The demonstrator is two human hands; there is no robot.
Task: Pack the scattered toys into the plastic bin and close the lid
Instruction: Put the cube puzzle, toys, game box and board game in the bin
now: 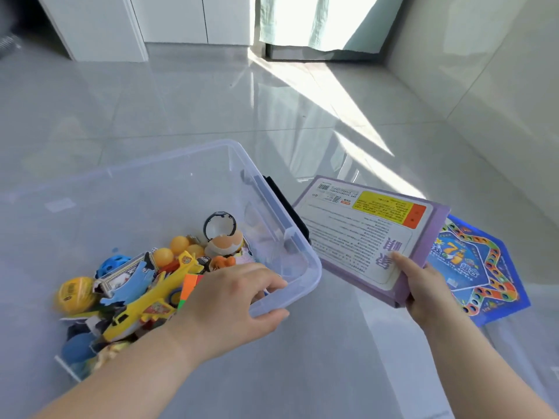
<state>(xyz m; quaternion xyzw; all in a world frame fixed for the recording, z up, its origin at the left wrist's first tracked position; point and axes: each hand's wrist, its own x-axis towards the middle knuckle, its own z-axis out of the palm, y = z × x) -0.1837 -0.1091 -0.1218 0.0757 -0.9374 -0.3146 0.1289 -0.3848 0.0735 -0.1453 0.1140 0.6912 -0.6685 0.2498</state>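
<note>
The left hand [230,300] grips the near right corner of the clear, rectangular plastic bin [169,160]: its fingers curl over the rim into the inside and its thumb presses the rim from outside. The right hand [423,285] holds a flat purple cardboard box [360,234] by its near edge, thumb on the printed white top face and fingers hidden beneath. The box is tilted and sits just beside the bin's right wall, outside it, next to the black latch [284,204] on that wall.

Under the box and the right hand, a blue hexagonal game board with an orange track [484,267] lies flat on the glossy grey tiled floor [181,101].

Inside the bin, toys are heaped at the near left end: a yellow plastic aeroplane [145,303], a light blue shark figure [133,282], several small orange balls [178,244], a yellow ball [74,293], a blue ball with holes [113,264] and a cracked-egg toy [223,243]. The far end of the bin is bare.

Farther back stand white cabinets [169,16] and a pale green curtain [290,19], with sunlight streaking the floor.
</note>
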